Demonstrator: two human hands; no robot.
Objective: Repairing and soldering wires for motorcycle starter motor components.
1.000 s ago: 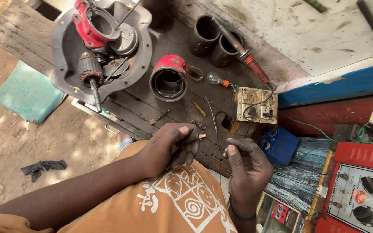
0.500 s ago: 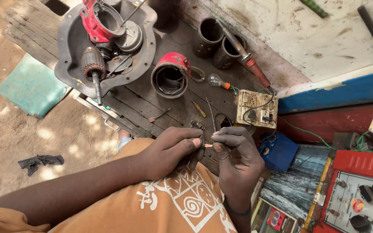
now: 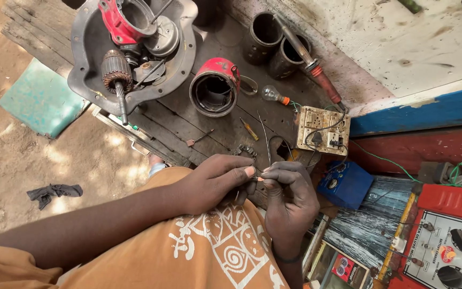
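Note:
My left hand (image 3: 215, 182) and my right hand (image 3: 290, 198) meet fingertip to fingertip above my lap in orange cloth (image 3: 209, 251). Together they pinch a small thin metal piece (image 3: 258, 175); it is too tiny to identify. Both hands hover at the near edge of a dark wooden plank bench (image 3: 225, 136). On the planks just beyond them lie a small screwdriver (image 3: 249, 129), a thin wire (image 3: 266, 139) and a small metal clip (image 3: 246, 151).
A red motor housing (image 3: 215, 88) lies on its side. A grey metal pan (image 3: 89, 64) holds an armature (image 3: 114, 69) and red parts. Also here: soldering iron (image 3: 311, 61), bulb (image 3: 271, 95), socket board (image 3: 322, 128), blue box (image 3: 346, 184), red meter unit (image 3: 450, 241), green pad (image 3: 41, 99).
My right hand has risen and moved left until its fingertips met my left hand's. Both now pinch the small piece. The view has shifted slightly.

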